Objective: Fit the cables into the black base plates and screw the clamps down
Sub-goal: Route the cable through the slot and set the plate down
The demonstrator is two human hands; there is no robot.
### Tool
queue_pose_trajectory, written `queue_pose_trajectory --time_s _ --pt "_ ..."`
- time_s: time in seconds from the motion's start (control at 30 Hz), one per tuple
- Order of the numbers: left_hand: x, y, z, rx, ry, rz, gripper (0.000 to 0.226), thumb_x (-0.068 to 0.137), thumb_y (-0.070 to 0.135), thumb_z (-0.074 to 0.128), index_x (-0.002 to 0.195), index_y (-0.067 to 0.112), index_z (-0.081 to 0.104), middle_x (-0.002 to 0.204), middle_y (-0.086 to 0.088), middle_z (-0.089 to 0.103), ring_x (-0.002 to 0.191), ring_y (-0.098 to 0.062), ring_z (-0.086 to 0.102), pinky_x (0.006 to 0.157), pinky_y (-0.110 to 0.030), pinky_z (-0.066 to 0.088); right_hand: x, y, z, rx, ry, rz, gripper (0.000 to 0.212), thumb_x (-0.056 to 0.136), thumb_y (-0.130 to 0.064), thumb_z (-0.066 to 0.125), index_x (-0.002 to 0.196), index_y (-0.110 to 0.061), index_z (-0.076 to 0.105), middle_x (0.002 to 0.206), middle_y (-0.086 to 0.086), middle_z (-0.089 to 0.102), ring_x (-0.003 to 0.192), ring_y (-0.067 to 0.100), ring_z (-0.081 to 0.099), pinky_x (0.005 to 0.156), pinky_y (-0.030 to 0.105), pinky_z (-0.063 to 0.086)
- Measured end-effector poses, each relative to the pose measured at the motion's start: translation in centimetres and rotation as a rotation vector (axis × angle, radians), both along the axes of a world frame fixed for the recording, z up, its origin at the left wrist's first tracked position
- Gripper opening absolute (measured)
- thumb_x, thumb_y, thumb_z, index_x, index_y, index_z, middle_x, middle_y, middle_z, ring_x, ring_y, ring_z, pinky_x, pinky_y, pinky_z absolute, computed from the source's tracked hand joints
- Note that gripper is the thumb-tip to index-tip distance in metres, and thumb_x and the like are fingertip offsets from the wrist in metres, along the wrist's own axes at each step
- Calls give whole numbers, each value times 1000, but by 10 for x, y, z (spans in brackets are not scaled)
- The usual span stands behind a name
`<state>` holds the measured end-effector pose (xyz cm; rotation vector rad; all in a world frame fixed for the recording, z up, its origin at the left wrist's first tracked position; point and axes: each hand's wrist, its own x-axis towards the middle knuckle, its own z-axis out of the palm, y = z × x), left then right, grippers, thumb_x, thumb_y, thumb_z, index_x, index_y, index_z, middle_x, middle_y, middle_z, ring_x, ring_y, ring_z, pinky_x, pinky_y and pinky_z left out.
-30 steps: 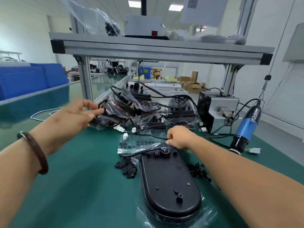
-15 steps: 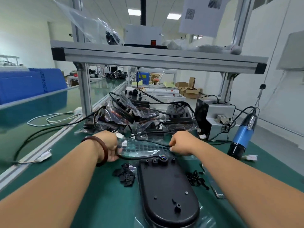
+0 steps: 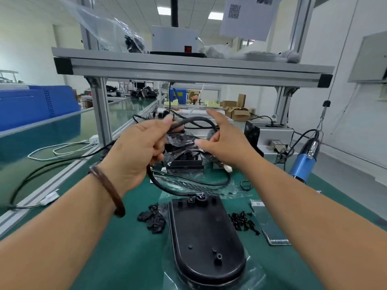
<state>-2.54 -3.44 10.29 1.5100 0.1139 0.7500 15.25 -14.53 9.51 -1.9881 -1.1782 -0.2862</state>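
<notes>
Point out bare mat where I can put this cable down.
Bare mat lies left of the clamps, out to the rail, and near you beside the base plate. Crowded: clamps and screws flank the plate, and bags fill the mat behind it.

Clamps (image 3: 154,220) lie left of the base plate (image 3: 204,237), screws (image 3: 244,222) right.

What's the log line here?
left hand: grips cable | right hand: at cable loop, grip unclear | base plate: flat, cable end at top | clamps, screws: loose beside plate
</notes>
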Motion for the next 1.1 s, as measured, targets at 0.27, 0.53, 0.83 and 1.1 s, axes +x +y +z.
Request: queue_pose_trajectory --time_s 0.27,0.53,0.83,1.1 --pt "-48 1 -18 499 220 -338 43 71 65 65 85 26 77 90 1 73 94 -11 66 92 -24 42 -30 -42 27 235 -141 -26 41 94 -48 52 87 -10 66 80 14 64 75 27 59 67 35 52" --pt "-8 4 -6 1513 332 380 79 85 59 46 143 53 -7 151 27 -7 143 -7 -3 115 -47 -6 -57 -90 -38 238 152 443 7 89 -12 64 96 -14 65 94 1 65 86 17 64 76 26 52" --pt "-22 0 -40 1084 604 173 34 98 36 42 131 35 52 69 12 60 58 6 55 62 -7 42 -61 -105 -77 -4 513 321 25 85 -11 59 99 -26 73 103 -11 72 102 1 63 88 12 45" --pt "-69 -64 -102 332 455 298 34 94 19 54 124 35 51 109 17 57 101 7 53 96 -18 35 -86 -109 -111 36 395 -119 20 86 -34 66 103 -44 70 101 -31 65 88 -23 54 85 8 43"
